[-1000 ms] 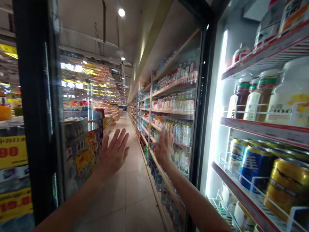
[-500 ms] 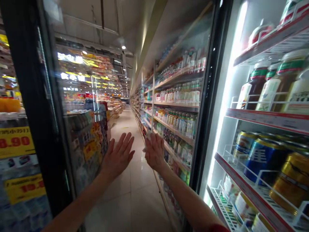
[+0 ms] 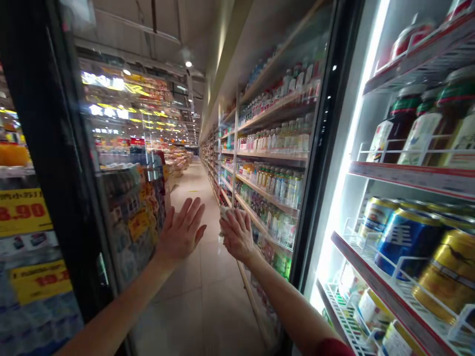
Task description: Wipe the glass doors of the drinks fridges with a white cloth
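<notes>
My left hand (image 3: 181, 230) lies flat against the clear glass door (image 3: 200, 316), its fingers stretched and the thumb apart. On the same pane, to the right, my right hand (image 3: 236, 235) presses a whitish cloth (image 3: 223, 213) to the glass. Most of the cloth is hidden under the fingers and palm; a crumpled edge shows at the fingertips. The aisle and stocked shelves show through the glass.
The door's black frame (image 3: 44, 148) stands at the left, another black edge (image 3: 315, 148) at the right. On the right, a lit fridge holds cans (image 3: 408, 240) and bottles (image 3: 419, 123) on wire-railed shelves. Yellow price signs (image 3: 24, 211) hang at the left.
Both hands stay on the glass. My right hand has shifted slightly, with its fingers and the cloth showing more sharply now. The camera view has moved a little, so the fridge sits slightly further right.
</notes>
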Demonstrator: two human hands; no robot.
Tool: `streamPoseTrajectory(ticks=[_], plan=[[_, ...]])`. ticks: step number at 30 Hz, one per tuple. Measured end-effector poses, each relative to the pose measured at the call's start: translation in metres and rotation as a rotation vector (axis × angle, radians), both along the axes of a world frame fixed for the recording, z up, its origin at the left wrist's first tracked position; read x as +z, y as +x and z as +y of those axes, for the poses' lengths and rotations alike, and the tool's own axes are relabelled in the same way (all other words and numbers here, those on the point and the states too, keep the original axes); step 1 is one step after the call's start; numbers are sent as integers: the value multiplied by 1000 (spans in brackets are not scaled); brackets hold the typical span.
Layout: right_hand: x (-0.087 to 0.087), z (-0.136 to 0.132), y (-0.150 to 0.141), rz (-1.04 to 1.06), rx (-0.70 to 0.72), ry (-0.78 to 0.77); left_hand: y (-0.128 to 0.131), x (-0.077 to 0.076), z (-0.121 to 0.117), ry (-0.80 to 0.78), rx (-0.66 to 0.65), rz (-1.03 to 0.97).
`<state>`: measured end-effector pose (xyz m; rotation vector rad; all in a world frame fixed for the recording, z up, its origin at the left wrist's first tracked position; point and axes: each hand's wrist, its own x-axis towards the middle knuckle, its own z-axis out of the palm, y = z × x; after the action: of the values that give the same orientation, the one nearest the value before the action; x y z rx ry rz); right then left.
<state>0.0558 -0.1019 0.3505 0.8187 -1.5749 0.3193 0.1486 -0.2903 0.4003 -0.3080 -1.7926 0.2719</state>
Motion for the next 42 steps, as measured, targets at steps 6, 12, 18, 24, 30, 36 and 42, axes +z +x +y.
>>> streamPoseTrajectory(ticks=[6,12,18,24,30,36,42], plan=[[16,75,-48,-153,-226,-726,-2,0,-1,-30,15,2],[10,0,-6,-82,-98,-219,-5,-1,-3,-25,13,13],[2,58,-34,-80,-188,-386,-5,-1,-5,-26,1,-7],[16,39,-30,-149,-214,-575,-6,-1,-5,-33,12,1],[8,38,-24,0,-92,-104,-5,0,-6,-39,16,4],[34,62,-40,-292,-231,-785,-7,-1,-6,-29,6,-20],[11,2,-11,-55,-23,75,-7,-1,-8,-3,-27,-31]])
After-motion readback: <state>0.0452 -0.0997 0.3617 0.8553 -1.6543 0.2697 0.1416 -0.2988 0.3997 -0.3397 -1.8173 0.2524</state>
